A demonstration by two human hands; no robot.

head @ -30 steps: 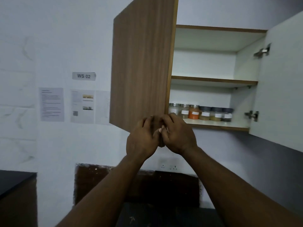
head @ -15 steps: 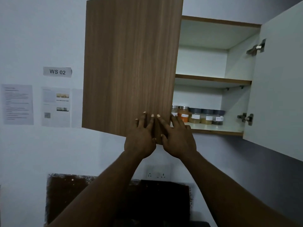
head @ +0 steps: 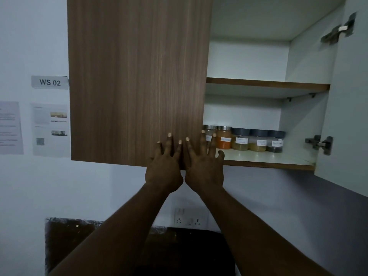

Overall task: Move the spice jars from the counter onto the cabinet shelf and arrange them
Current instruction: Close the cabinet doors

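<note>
Left hand (head: 165,168): fingers straight and spread, flat on the lower corner of the wood-grain left door (head: 137,80), at 12 o'clock. Holds nothing.
Right hand (head: 203,168): equally flat and splayed, touching the left hand at the thumbs. Two fingers reach past the door's free edge and the little finger curls above the lower shelf (head: 268,156). Holds nothing.
Spice jars (head: 244,139): five counted in one row on the lower shelf, at 2 o'clock from the hands. Two have metal lids and three have dark lids. The leftmost is half hidden by the door edge and the fingers.
Stage, in my judgement: jars placed, left door being pushed closed.
Risk, pinch: the right fingers overhang the closing edge, and a firm push could trap them against the cabinet.
Risk, jars: a slammed door could jolt the shelf and shift the row out of line.
Risk, right door (head: 346,116): it stands wide at 3 o'clock, and a head or arm could strike it.
Wall notices: "WS 02" sign (head: 49,82) and printed sheets (head: 51,130) at 9 o'clock, well apart from the work.
Wall socket (head: 189,218): at 6 o'clock, between the forearms.
Tabletop (head: 179,246): dark below the socket. I cannot tell whether jars remain there.
Obstruction: the left door screens the cabinet's left half, so any jars behind it cannot be checked.
</note>
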